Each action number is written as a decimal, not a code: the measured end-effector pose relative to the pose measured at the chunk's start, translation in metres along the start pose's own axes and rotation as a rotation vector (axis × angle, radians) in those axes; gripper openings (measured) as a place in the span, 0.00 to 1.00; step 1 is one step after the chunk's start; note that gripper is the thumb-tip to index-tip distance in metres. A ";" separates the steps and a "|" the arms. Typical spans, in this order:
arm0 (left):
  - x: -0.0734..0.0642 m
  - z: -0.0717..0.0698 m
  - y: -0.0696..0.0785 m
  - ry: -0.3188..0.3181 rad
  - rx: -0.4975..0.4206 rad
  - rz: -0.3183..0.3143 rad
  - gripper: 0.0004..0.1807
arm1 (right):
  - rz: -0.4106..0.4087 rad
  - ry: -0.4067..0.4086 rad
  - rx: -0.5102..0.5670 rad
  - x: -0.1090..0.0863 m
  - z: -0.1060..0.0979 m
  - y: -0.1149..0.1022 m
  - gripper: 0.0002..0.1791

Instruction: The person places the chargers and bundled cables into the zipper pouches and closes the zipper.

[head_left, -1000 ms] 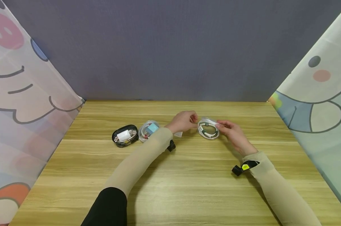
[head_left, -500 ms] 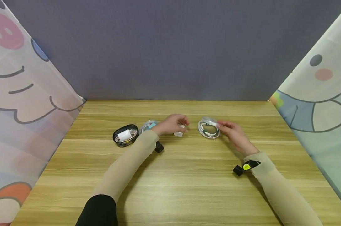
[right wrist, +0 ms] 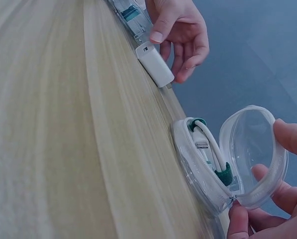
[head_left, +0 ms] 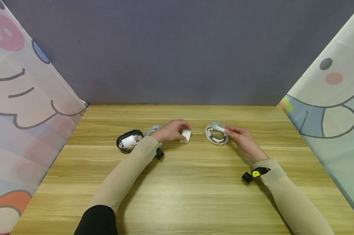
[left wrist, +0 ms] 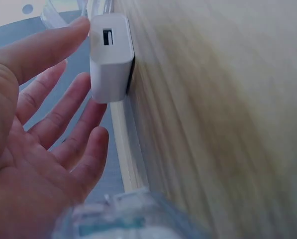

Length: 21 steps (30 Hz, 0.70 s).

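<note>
In the head view my left hand [head_left: 171,131] is at a white USB charger [head_left: 187,134] on the table. The left wrist view shows the thumb tip right at the charger's edge and the other fingers loosely extended along its far side. To the right, a clear round zip case [head_left: 216,134] lies with its lid raised. My right hand [head_left: 244,143] pinches that lid [right wrist: 267,117] at its rim between thumb and fingers. Inside the case sits a coiled white cable [right wrist: 215,144] with green ties, its metal plug visible.
A black-rimmed case [head_left: 120,148] with a white charger [head_left: 128,141] and cables lies at the left. Beside it, another clear case [head_left: 153,128] is mostly hidden behind my left hand. A grey panel [head_left: 177,65] stands along the table's [head_left: 194,189] back edge.
My left hand has drawn back leftward from beside the clear case to the white charger, which now shows more. The right hand keeps its hold on the lid, nearly still.
</note>
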State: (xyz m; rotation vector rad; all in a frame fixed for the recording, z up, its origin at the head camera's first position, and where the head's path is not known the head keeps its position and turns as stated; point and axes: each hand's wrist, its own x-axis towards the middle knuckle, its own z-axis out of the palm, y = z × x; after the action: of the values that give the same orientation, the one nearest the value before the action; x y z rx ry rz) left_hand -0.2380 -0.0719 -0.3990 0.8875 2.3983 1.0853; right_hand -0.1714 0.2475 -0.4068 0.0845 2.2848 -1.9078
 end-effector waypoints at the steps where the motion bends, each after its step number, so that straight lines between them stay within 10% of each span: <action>1: 0.000 0.000 0.000 -0.003 0.023 0.001 0.27 | 0.000 -0.005 -0.003 0.000 0.000 0.000 0.35; 10: -0.002 0.000 0.002 -0.025 0.146 0.016 0.26 | -0.013 -0.003 -0.024 -0.003 0.001 0.000 0.33; 21: 0.004 0.009 0.014 0.018 0.006 -0.016 0.26 | -0.040 0.004 -0.058 -0.005 0.003 0.000 0.32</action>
State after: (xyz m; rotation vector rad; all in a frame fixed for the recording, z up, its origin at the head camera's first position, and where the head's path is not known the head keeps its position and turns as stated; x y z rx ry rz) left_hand -0.2305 -0.0572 -0.3946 0.8628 2.4203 1.0861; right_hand -0.1663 0.2448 -0.4069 0.0366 2.3596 -1.8604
